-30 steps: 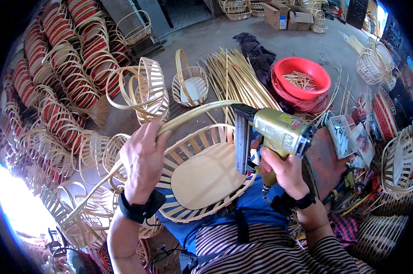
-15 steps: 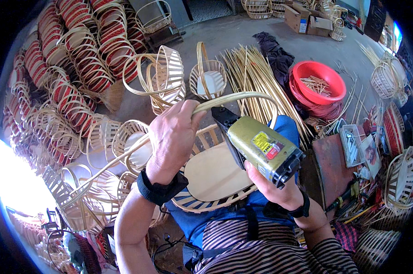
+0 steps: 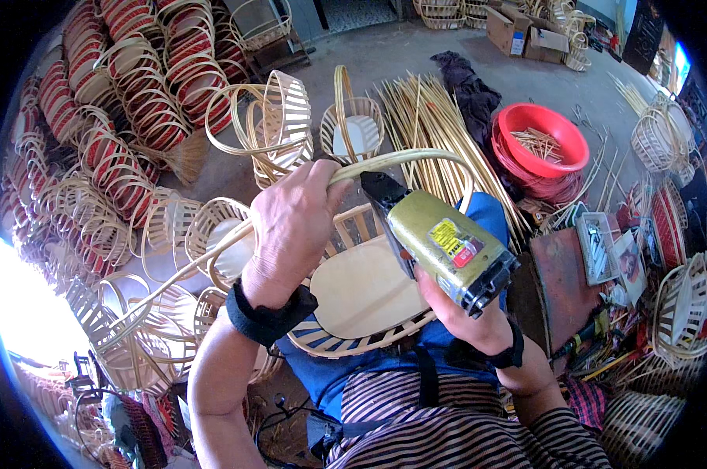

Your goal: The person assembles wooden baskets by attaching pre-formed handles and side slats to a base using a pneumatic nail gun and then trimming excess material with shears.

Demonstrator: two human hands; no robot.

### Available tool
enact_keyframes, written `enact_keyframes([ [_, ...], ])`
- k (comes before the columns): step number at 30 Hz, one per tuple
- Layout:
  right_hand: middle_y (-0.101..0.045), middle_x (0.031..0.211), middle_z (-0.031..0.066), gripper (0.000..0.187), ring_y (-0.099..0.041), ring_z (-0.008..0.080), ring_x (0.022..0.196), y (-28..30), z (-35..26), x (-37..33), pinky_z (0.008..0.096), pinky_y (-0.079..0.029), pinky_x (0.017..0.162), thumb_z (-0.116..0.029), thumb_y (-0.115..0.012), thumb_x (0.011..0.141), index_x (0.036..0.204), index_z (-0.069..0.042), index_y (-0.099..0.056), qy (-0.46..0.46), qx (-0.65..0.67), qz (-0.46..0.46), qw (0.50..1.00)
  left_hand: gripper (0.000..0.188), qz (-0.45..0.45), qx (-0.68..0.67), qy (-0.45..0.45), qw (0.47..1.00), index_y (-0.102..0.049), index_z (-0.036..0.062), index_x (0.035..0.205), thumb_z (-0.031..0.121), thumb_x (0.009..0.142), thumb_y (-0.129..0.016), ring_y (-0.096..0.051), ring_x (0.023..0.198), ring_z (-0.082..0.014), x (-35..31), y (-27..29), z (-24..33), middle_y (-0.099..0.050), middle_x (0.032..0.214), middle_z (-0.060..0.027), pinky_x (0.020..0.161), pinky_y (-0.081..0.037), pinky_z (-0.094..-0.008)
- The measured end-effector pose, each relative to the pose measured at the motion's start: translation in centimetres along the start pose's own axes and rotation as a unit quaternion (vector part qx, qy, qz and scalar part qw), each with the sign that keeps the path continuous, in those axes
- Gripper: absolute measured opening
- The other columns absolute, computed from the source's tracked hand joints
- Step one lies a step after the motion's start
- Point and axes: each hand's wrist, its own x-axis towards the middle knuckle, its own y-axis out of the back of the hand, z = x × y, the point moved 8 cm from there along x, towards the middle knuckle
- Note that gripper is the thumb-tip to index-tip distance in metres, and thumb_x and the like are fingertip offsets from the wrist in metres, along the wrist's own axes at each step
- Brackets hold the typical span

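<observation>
An oval slatted basket [image 3: 365, 291] with a pale flat bottom rests on my lap. My left hand [image 3: 295, 223] is closed round a bent bamboo strip [image 3: 404, 159] above the basket's left side. From that grip, one part of the strip arches right over the basket, and the other slants down to the lower left. My right hand [image 3: 467, 316] grips a gold-green staple gun [image 3: 447, 240] from beneath, its black nose raised close under the arched strip. Its handle and most of my right fingers are hidden by the tool's body.
Tall stacks of red-and-cream baskets [image 3: 134, 86] fill the back left. Ahead lie a bundle of bamboo sticks [image 3: 447, 148] and a red basin [image 3: 545, 141] holding short sticks. A clear tray [image 3: 597, 248] is on the right; loose handled baskets [image 3: 159, 328] crowd the left.
The whole view has shifted slightly. Both hands keep their holds on the strip and the staple gun, with hardly any movement between them.
</observation>
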Motion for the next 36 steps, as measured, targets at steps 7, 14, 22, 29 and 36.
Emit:
enact_keyframes([
  [7, -0.056, 0.082, 0.0073, 0.022, -0.051, 0.0149, 0.069, 1.9, 4.1, 1.4, 0.0262, -0.04, 0.061, -0.008, -0.056, 0.072, 0.093, -0.001, -0.053, -0.153, 0.134, 0.115, 0.972, 0.034, -0.185, -0.054, 0.033, 0.981, -0.049, 0.0036, 0.107, 0.025, 0.082, -0.044, -0.056, 0.08, -0.0253, -0.9, 5.0, -6.9, -0.057, 0.091, -0.0133, 0.071, -0.043, -0.0293],
  [14, -0.057, 0.093, 0.0096, 0.024, -0.055, 0.0164, 0.085, 3.1, 3.7, 2.3, 0.0278, -0.043, 0.074, -0.002, -0.052, 0.073, 0.098, 0.001, -0.053, -0.202, 0.178, 0.099, 0.958, 0.027, 0.077, 0.014, 0.075, 0.994, -0.055, 0.0147, 0.102, 0.018, 0.075, -0.055, -0.054, 0.055, -0.0148, -3.3, 3.8, -5.9, -0.056, 0.067, -0.0044, 0.051, -0.043, -0.0262],
  [22, -0.057, 0.089, 0.01, 0.024, -0.055, 0.0197, 0.084, -0.1, 0.2, 1.2, 0.0298, -0.042, 0.073, -0.005, -0.056, 0.072, 0.096, -0.001, -0.053, -0.112, 0.102, -0.016, 0.988, 0.027, 0.126, -0.003, 0.022, 0.992, -0.055, 0.0149, 0.099, 0.019, 0.072, -0.058, -0.053, 0.055, -0.0195, -2.8, 2.6, -3.2, -0.051, 0.062, -0.004, 0.048, -0.042, -0.0296],
  [29, -0.053, 0.104, 0.0108, 0.032, -0.051, 0.0197, 0.096, -1.1, -0.7, 1.3, 0.0305, -0.039, 0.082, -0.004, -0.048, 0.076, 0.109, -0.001, -0.047, -0.06, 0.052, -0.064, 0.995, 0.022, 0.127, -0.032, 0.029, 0.991, -0.055, 0.0128, 0.093, 0.019, 0.072, -0.057, -0.053, 0.057, -0.0213, -2.7, 2.4, -3.0, -0.051, 0.062, -0.0047, 0.049, -0.042, -0.0313],
  [36, -0.054, 0.101, 0.0104, 0.025, -0.053, 0.0212, 0.091, -1.1, -1.5, 1.3, 0.0308, -0.041, 0.077, -0.004, -0.047, 0.077, 0.103, -0.001, -0.05, -0.006, -0.012, -0.065, 0.998, 0.019, 0.108, -0.031, 0.037, 0.993, -0.054, 0.0126, 0.092, 0.02, 0.074, -0.055, -0.054, 0.058, -0.0223, -2.6, 2.6, -2.7, -0.053, 0.064, -0.0055, 0.049, -0.042, -0.0317],
])
